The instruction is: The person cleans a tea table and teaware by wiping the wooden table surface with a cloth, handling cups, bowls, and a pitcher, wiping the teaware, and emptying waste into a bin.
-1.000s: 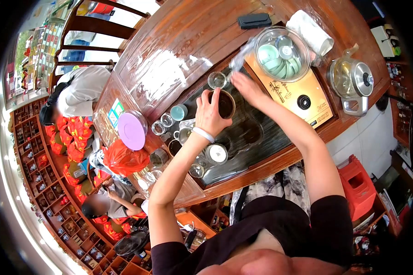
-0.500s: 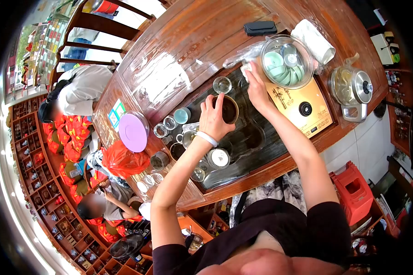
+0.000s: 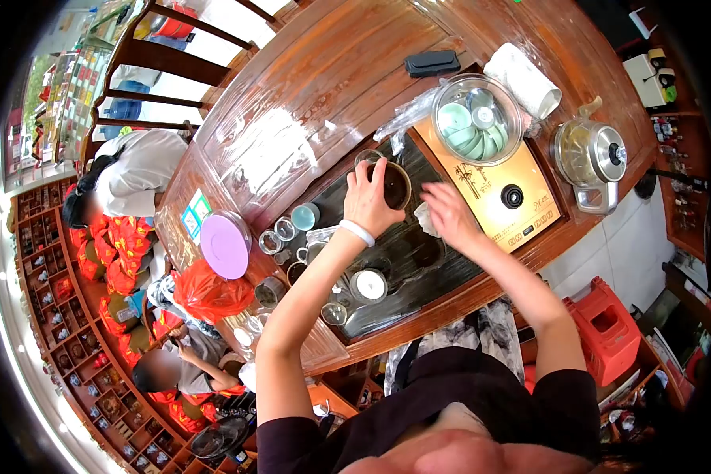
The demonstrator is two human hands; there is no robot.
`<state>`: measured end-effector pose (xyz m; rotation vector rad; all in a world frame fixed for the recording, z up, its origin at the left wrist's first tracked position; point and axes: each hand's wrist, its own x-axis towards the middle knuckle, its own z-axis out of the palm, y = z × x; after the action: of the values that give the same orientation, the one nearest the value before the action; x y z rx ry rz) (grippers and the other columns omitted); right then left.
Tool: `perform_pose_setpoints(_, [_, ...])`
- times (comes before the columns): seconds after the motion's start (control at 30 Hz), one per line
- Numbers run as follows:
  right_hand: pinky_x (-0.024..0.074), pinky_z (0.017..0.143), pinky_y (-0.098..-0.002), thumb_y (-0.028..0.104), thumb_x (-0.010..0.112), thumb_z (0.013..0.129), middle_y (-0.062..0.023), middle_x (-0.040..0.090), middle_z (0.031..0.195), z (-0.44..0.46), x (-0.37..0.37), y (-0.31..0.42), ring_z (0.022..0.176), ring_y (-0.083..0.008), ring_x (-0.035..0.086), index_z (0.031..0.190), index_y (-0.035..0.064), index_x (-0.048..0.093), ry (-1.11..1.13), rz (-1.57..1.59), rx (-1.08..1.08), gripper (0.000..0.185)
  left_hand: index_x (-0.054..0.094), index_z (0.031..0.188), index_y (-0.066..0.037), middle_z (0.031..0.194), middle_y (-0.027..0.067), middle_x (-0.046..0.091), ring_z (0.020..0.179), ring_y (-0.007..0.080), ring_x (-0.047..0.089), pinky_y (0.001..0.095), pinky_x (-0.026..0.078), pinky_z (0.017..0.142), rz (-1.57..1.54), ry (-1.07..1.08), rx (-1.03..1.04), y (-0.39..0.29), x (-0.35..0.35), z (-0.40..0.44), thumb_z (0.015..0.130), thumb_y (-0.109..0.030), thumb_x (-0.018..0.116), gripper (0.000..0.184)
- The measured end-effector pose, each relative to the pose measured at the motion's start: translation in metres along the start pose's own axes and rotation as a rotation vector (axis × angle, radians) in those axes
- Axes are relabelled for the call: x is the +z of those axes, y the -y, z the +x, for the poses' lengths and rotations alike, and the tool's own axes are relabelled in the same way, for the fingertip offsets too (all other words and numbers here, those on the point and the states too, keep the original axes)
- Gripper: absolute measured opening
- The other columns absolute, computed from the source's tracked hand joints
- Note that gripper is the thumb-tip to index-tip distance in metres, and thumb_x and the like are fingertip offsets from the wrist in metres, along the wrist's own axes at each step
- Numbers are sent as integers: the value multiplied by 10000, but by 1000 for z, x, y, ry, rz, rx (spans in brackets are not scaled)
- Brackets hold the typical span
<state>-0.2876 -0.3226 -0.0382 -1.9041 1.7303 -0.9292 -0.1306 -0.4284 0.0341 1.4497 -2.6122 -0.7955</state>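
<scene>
My left hand point(image 3: 369, 201) grips the rim of a dark round bowl point(image 3: 396, 186) on the black tea tray point(image 3: 355, 322). Between the fingers of my right hand point(image 3: 453, 219) is a crumpled white tissue point(image 3: 426, 219), low over the tray to the right of the bowl. A small glass cup point(image 3: 367, 157) touches the area just behind the bowl. Left of my left hand stand a pale blue cup point(image 3: 305, 216) and small glasses point(image 3: 284, 229). A white-topped round jar point(image 3: 369, 286) stands nearer the front edge.
A glass bowl of green cups point(image 3: 477, 120) sits on a gold panel point(image 3: 490, 193). A glass kettle point(image 3: 589, 158) stands at the right. A purple lid point(image 3: 225, 245) and red plastic bag point(image 3: 212, 282) lie left. Two people are beyond the table's left side.
My right hand has moved from the tray's back edge toward the front with the tissue. My left hand stays on the dark bowl. The camera view has shifted slightly.
</scene>
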Motion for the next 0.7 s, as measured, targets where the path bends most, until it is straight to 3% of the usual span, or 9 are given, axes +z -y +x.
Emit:
perform_pose_setpoints(0.13, [390,876,-375,69,518,743,-94,566,1031,107,-23,-7,1046,-267,467,927,20,600,0,-213,-290,208,354,1232,-77,1160,227,382,988,399,410,435,408,847,79,0,-13,6,-9,-16,449,-182,751,884])
perform_pose_setpoints(0.17, [379,880,-377,123,474,784,-88,565,1045,134,-11,-19,1070,-259,446,935,36,601,136,-363,-316,216,353,1234,-76,1158,226,384,983,400,411,435,410,844,61,-4,-5,10,-8,-18,449,-184,751,886])
perform_pose_setpoints(0.23, [448,783,-397,166,488,805,-64,624,1001,179,3,-31,987,-260,558,904,102,653,779,-659,-170,203,355,1233,-74,1156,226,384,982,401,411,434,411,844,52,-3,-25,10,-8,-21,447,-184,751,886])
perform_pose_setpoints(0.27, [466,766,-387,226,545,773,-67,643,958,189,4,-38,907,-252,604,904,123,670,848,-741,-132,209,357,1232,-72,1153,226,385,981,402,411,434,411,844,45,7,-41,9,-8,-23,446,-185,751,886])
perform_pose_setpoints(0.37, [464,787,-421,237,543,793,-46,606,1092,217,-5,-48,1005,-229,578,1025,138,644,1060,-969,98,272,342,1250,-82,1156,227,380,1018,415,402,446,403,868,7,11,-56,4,-9,-27,454,-198,750,902])
perform_pose_setpoints(0.43, [384,874,-542,329,524,814,-41,543,1196,235,-24,-55,1083,-271,522,1119,168,593,1110,-953,324,352,350,1248,-82,1152,229,386,1010,416,405,442,407,866,-26,5,-57,3,-9,-29,453,-196,754,899])
perform_pose_setpoints(0.53, [289,975,-530,375,472,826,-60,505,1238,260,-17,-89,1140,-298,470,1188,170,534,1165,-1043,605,421,344,1253,-56,1176,231,361,989,406,407,429,411,854,-17,39,-70,5,-9,-29,460,-197,764,908])
perform_pose_setpoints(0.63, [332,934,-515,318,480,823,-97,533,1193,256,-33,-72,1112,-309,493,1120,136,578,1078,-903,558,362,345,1252,-67,1172,234,371,988,404,414,429,416,851,-19,33,-80,6,-9,-28,456,-192,762,907])
perform_pose_setpoints(0.7, [371,849,-506,203,527,780,-129,572,1082,242,-46,-59,999,-325,536,997,71,605,742,-780,302,265,345,1251,-70,1165,231,381,987,405,415,431,410,854,-12,17,-71,7,-8,-26,453,-190,763,909])
